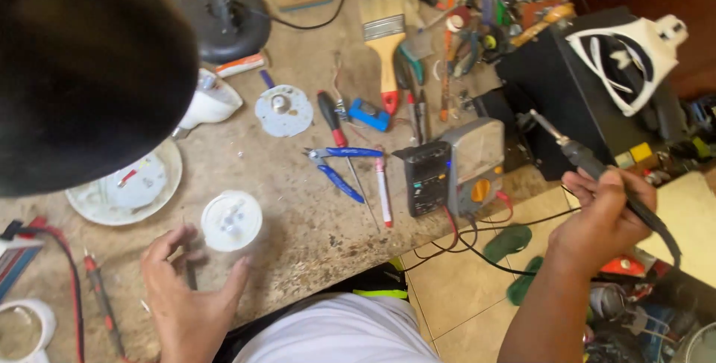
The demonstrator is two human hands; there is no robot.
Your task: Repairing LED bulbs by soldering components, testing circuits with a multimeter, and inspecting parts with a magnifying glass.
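My right hand (pixel 600 221) grips the dark handle of a soldering iron (pixel 578 152), held out past the right end of the bench with its metal tip pointing up and left. My left hand (pixel 186 296) rests near the front edge of the bench, fingers apart, holding nothing. It is just below and beside a round white bulb base (pixel 232 220) that stands upright on the worktop. A thin dark rod (pixel 189 270) lies under my fingers.
A grey multimeter (pixel 456 167) with red and black leads sits at the bench's right end. Blue pliers (pixel 339 169), a white pen (pixel 382 193), screwdrivers, a paintbrush (pixel 384 38), a round circuit disc (pixel 283 109) and a white lamp plate (pixel 127 188) lie around. A black fan base (pixel 222 20) stands behind.
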